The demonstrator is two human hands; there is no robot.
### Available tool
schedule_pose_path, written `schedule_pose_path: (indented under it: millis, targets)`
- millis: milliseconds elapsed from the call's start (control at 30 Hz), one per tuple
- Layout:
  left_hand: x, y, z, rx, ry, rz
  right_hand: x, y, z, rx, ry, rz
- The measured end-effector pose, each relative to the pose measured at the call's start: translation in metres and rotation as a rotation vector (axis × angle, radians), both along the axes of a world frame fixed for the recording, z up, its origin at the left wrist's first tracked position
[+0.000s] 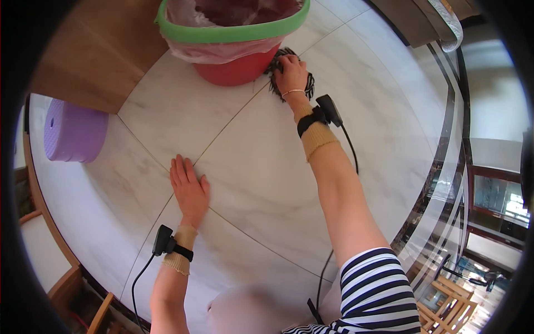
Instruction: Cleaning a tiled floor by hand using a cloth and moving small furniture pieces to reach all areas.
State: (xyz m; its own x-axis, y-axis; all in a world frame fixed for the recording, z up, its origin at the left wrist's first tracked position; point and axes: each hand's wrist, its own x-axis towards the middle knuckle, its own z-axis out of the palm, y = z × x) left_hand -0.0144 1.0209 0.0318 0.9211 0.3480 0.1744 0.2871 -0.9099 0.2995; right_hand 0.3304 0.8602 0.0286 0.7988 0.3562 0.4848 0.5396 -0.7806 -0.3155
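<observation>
My right hand point(292, 75) grips a dark, striped cloth point(309, 85) against the floor, right beside the red bucket point(233, 71). The hand hides much of the cloth. That bucket has a green rim point(233, 34) and a translucent plastic liner point(217, 51) folded over its edge. My left hand point(190, 192) rests flat, palm down and holding nothing, on the pale marble-look tiles point(258, 167). Its fingers point toward the bucket, near a crossing of tile joints.
A purple plastic stool point(79, 131) lies on the floor at the left, near a brown wooden panel point(100, 54). Cabled black devices are strapped to both wrists. Wooden furniture point(448, 300) shows at the lower right, and a brown upholstered piece point(421, 21) at the upper right.
</observation>
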Motion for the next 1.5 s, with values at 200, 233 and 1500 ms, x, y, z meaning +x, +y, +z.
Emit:
schedule_pose_path:
  millis: [200, 233, 1500]
  targets:
    - [-0.009, 0.011, 0.003, 0.012, 0.018, -0.009, -0.192, 0.003, -0.027, -0.088, 0.109, 0.178]
    - [-0.014, 0.016, 0.005, 0.024, 0.019, -0.006, -0.245, -0.006, -0.014, -0.08, 0.094, 0.292]
    - [-0.001, 0.066, 0.005, 0.139, 0.128, -0.058, -0.146, -0.035, 0.017, 0.469, 0.504, -0.227]
